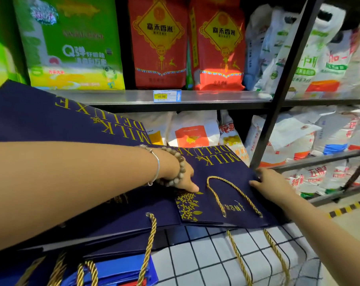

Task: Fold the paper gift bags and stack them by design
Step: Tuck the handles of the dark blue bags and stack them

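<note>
A small navy paper gift bag (pixel 226 182) with gold "MILK DELUXE" lettering and a gold rope handle (pixel 232 195) lies flat on the checked cloth. My left hand (pixel 183 178), with bead and silver bracelets at the wrist, presses fingers down on the bag's left part. My right hand (pixel 272 182) rests on the bag's right edge, fingers spread. A larger navy bag of the same design (pixel 51 118) lies at the back left, under my left forearm. Several flat navy bags (pixel 117 230) are piled below that arm, gold handles hanging forward. Bright blue bags (pixel 121 271) lie lowest.
The white cloth with a black grid (pixel 216 259) covers the work surface. Behind stands a black metal shelf (pixel 195 98) with a price tag (pixel 166 96), holding green, red (pixel 158 42) and white rice sacks. A yellow-black floor stripe (pixel 348 208) runs at the right.
</note>
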`<state>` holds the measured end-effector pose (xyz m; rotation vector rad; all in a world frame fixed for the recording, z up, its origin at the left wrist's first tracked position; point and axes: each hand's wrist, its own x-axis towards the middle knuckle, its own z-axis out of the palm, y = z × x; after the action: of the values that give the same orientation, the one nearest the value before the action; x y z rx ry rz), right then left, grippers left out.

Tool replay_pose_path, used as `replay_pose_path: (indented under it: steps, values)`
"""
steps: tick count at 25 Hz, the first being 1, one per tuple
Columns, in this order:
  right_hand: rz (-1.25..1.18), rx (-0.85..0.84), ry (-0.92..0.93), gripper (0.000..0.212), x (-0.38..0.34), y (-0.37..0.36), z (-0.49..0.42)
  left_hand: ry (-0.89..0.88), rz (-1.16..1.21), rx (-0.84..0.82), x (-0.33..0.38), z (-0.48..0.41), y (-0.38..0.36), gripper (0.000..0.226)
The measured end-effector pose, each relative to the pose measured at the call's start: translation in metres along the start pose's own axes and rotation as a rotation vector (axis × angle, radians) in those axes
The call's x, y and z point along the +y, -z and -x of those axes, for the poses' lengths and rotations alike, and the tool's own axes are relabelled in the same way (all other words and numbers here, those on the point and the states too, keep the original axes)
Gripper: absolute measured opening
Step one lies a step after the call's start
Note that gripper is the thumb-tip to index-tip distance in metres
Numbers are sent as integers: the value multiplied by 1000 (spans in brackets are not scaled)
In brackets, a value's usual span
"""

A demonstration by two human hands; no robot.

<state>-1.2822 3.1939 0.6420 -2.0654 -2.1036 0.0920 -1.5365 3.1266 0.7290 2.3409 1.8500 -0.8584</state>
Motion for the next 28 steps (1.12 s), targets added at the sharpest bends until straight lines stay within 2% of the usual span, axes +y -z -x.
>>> replay_pose_path:
  steps: [2,3,5,6,8,10,14,19,23,25,26,28]
  values:
    - [124,66,106,56,-22,-2,12,8,77,82,0,3,-11,65]
    - [88,44,153,62,-39,-3,18,15,128,122,0,3,-18,66]
    - [-41,-131,227,62,-72,-6,28,35,239,184,-4,9,-27,68]
    - [-29,-220,264,59,-83,-11,30,41,258,198,-6,14,-30,70]
    - [39,-285,293,58,-92,-25,32,39,236,192,-12,21,-39,73]
    - [39,-265,253,63,-91,-32,34,33,175,216,-20,33,-46,72]
    - [75,-251,257,75,-97,-34,37,13,301,324,-27,47,-48,65]
    - [76,-242,314,81,-108,-38,53,-12,258,243,-17,52,-50,62]
    - [44,-262,288,81,-110,-31,54,-27,319,294,-21,58,-42,61]
    - [-133,-203,293,75,-121,-21,59,-66,327,338,-23,71,-41,63]
    - [-290,-127,312,64,-130,-13,65,-80,344,351,-26,81,-41,65]
    - [-666,-22,407,26,-152,10,87,-107,392,388,-34,105,-40,67]
